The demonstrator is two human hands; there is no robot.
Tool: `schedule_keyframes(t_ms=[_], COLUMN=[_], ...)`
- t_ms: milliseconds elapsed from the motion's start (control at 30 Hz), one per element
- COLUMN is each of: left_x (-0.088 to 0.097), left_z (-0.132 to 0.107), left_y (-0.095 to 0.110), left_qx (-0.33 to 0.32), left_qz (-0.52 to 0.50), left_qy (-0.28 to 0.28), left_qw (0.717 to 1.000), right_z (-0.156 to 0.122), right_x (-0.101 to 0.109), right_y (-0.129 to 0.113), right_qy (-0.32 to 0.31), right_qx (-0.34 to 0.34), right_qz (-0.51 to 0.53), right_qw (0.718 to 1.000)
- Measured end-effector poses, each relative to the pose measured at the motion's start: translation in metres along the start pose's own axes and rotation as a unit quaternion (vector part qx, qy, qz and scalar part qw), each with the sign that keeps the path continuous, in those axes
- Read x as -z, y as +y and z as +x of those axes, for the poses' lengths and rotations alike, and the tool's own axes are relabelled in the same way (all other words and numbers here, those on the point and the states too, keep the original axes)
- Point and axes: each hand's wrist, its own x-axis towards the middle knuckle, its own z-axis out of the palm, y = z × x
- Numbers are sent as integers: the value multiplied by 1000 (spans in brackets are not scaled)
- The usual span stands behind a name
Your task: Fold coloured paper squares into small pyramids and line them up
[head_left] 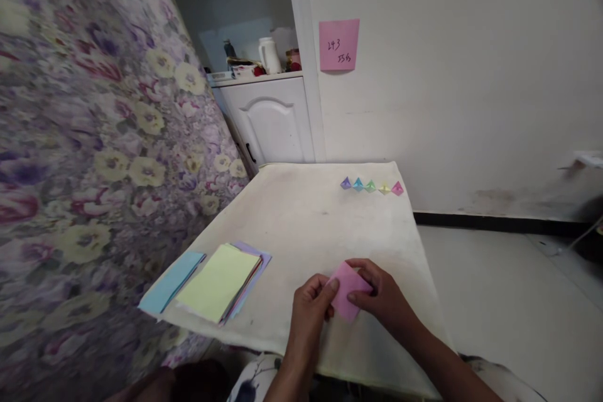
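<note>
- Holding a small pink paper sheet (347, 286) over the near right part of the cloth-covered table (292, 201); whether the paper touches the cloth cannot be determined.
- Left hand (311, 301): pinching the sheet's left side, thumb on the facing surface, fingers behind.
- Right hand (380, 292): grasping the sheet's right side, thumb on the facing surface, fingers curled round the upper edge.
- Complete, in this assessment: five folded paper pieces, in a row at the table's far right corner: purple (346, 183), blue (358, 184), green (370, 186), yellow (384, 189) and pink (397, 188).
- In hand: the pink sheet appears broadly flat, without the raised form of the row; its creases are too indistinct to count.
- Outstanding: apparently most of this sheet's shaping.
- Stock: a pale yellow-topped paper stack (221, 282) and a blue paper stack (172, 282) on the table's near left, seemingly unworked; how many sheets are needed cannot be established.
</note>
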Motion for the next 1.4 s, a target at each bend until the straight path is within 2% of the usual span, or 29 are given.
schedule_keyframes(t_ms=[233, 367, 500, 633, 800, 867, 1033, 1267, 1400], left_x=[0, -3, -6, -6, -5, -8, -15, -15, -15], left_z=[-3, -4, 0, 4, 2, 1, 1, 0, 0], left_y=[10, 8, -3, -12, -8, -6, -7, -6, -3], left_qx=[-14, -5, 25, 19, 8, 6, 40, 39, 49], left_qz=[-41, -73, -59, -59, -83, -110, -187, -185, -202], left_qy=[44, 2, -25, 4, 36, 38, -4, 46, 53], left_qw=[998, 997, 998, 998, 996, 993, 982, 981, 977], right_z=[3, 3, 3, 4, 5, 5, 2, 0, -1], right_x=[5, 5, 4, 7, 11, 11, 9, 7, 8], right_y=[-1, 1, 4, 5, 4, 2, -1, -3, -3], right_qy=[-9, -1, -7, 4, 25, 28, 29, 45, 58], right_qx=[-12, -11, -5, -17, -29, -25, -19, -11, -7], right_qz=[20, 42, 52, 32, 48, 56, 59, 16, 2], right_qw=[1000, 999, 999, 999, 998, 998, 998, 999, 998])
